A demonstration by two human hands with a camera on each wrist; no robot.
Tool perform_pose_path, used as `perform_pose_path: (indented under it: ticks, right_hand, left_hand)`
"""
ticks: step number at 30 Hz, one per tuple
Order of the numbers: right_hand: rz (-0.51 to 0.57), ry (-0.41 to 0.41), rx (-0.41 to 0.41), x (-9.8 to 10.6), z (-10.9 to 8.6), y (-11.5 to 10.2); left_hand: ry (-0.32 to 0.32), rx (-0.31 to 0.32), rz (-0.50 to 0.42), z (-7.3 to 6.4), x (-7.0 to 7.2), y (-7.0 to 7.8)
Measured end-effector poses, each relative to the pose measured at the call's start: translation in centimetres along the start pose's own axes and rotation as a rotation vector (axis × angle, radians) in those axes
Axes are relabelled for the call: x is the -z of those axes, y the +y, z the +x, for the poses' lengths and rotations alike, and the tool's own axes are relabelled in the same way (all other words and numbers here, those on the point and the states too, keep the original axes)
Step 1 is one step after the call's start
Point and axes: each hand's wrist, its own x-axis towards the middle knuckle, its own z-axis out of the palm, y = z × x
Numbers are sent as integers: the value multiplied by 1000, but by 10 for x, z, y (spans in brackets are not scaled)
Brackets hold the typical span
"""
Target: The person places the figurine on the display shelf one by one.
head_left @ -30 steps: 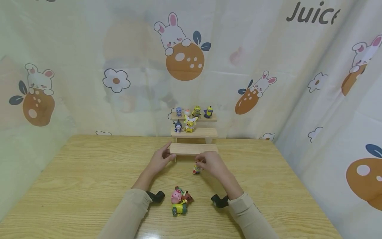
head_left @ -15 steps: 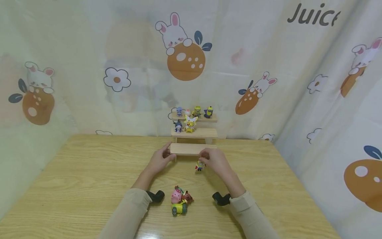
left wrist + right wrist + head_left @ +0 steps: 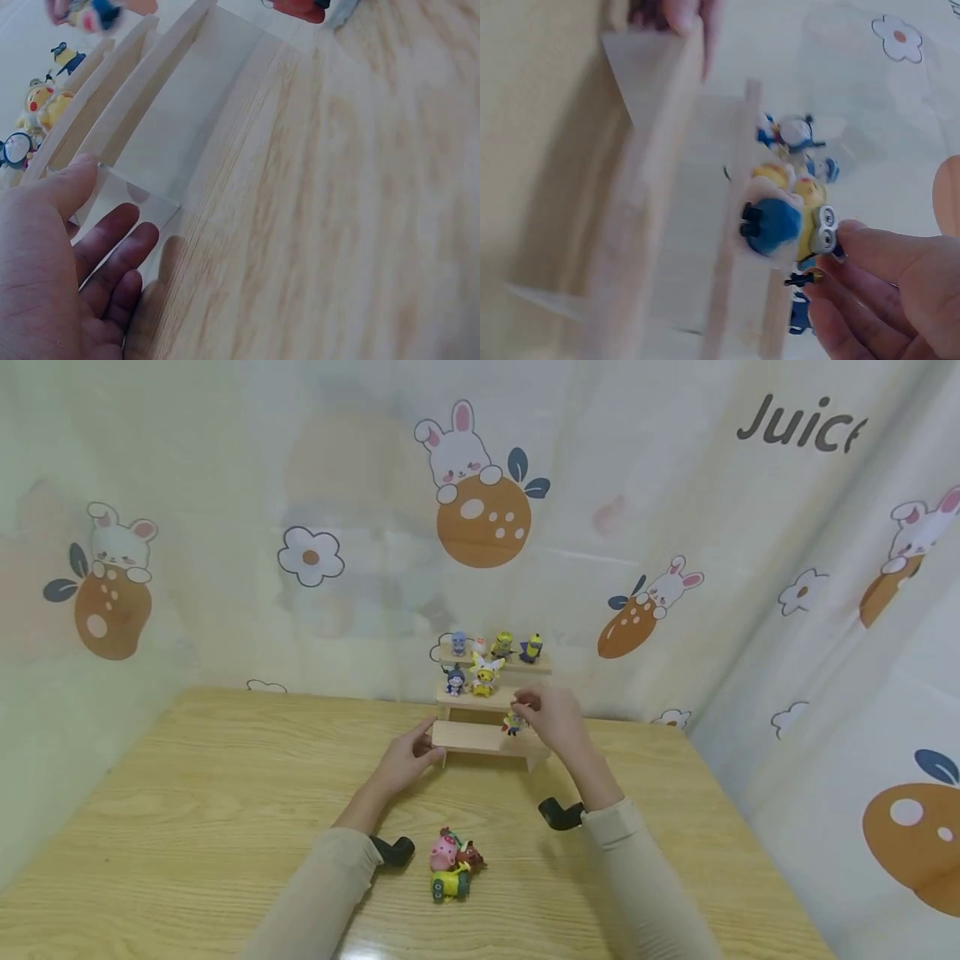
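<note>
A three-tier wooden display shelf (image 3: 472,737) stands at the far side of the table. My left hand (image 3: 403,764) steadies the left end of its lowest tier. In the left wrist view the thumb (image 3: 73,184) presses the tier's edge, while several fingers bend beside the end support. My right hand (image 3: 555,722) pinches a small minion figurine (image 3: 808,231) by its head, in blue overalls and goggles. In the head view this figurine overlaps the right part of the lowest tier. A Pikachu figurine (image 3: 485,678) and a dark-blue figurine (image 3: 454,681) occupy the middle tier.
Several figurines, including a caped minion (image 3: 532,648), line the top tier. Near the front of the table lie a pink pig figurine (image 3: 444,853), a brown figurine (image 3: 470,857) and a yellow-green toy (image 3: 448,885). A patterned curtain (image 3: 360,627) hangs behind.
My right hand has lifted the minion figurine from in front of the shelf up and forward to the lowest tier. The left hand keeps its place. The head view has shifted slightly.
</note>
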Motion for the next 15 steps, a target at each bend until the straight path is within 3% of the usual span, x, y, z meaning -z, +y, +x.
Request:
perform_pose_path:
  ticks: [8, 15]
  right_hand:
    - [-67, 83, -23, 16, 42, 2]
    - [-114, 54, -49, 11, 58, 4]
  left_hand:
    - [13, -31, 23, 0, 0, -2]
    - [12, -36, 14, 1, -1, -2]
